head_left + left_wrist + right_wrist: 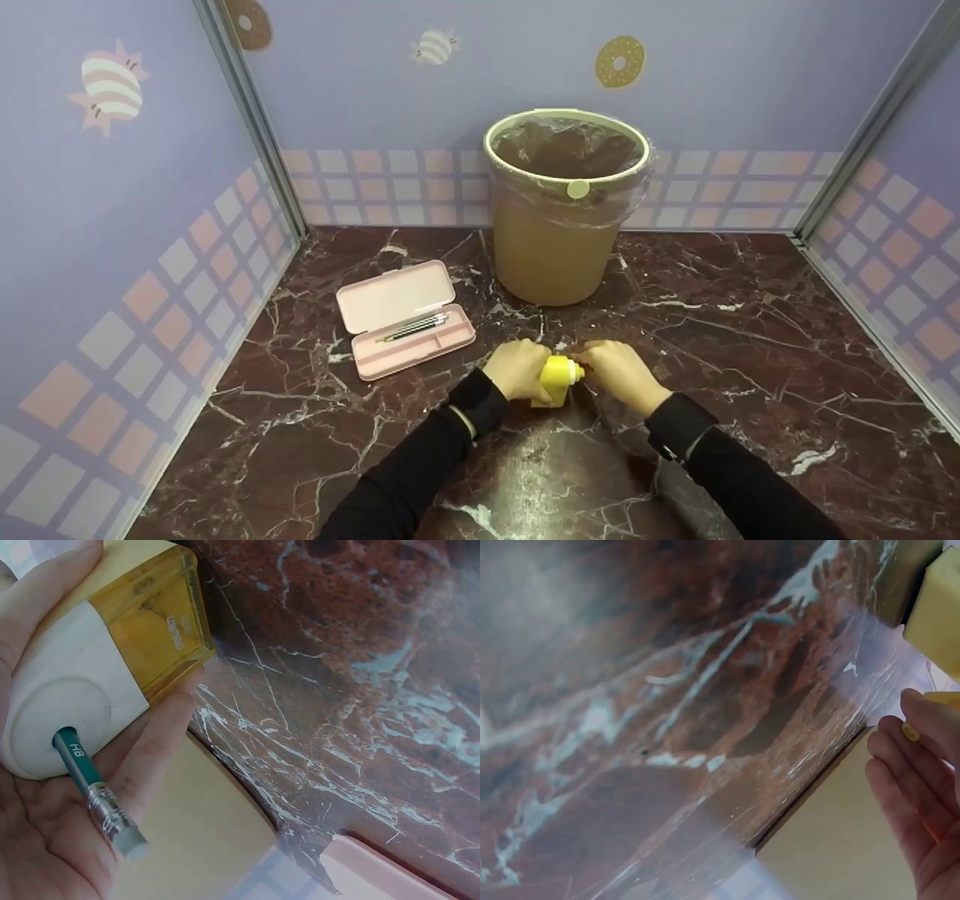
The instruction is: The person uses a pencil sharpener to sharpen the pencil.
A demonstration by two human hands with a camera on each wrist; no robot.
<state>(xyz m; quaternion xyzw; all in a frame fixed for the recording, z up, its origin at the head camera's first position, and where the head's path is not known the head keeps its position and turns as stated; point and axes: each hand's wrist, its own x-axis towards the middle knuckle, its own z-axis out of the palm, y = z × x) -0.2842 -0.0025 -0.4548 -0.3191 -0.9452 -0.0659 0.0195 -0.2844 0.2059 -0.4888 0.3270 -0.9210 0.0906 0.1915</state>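
Note:
My left hand [519, 370] grips a yellow and white pencil sharpener [556, 373] just above the marble table. In the left wrist view, fingers wrap the sharpener body [90, 664], which has a see-through amber shavings drawer [161, 622]. A green pencil [82, 765] marked HB sticks out of the hole in its white face, eraser end outward. My right hand [619, 373] is at the sharpener's other end. There its thumb and fingers pinch a small yellow knob [910, 732], mostly hidden by the fingertips.
An open pink pencil case [409, 345] lies to the left, with several pencils [416, 327] inside. Behind the hands stands a tan trash bin [555, 255] lined with a clear bag. Patterned panels [390, 187] wall the table at the back and sides.

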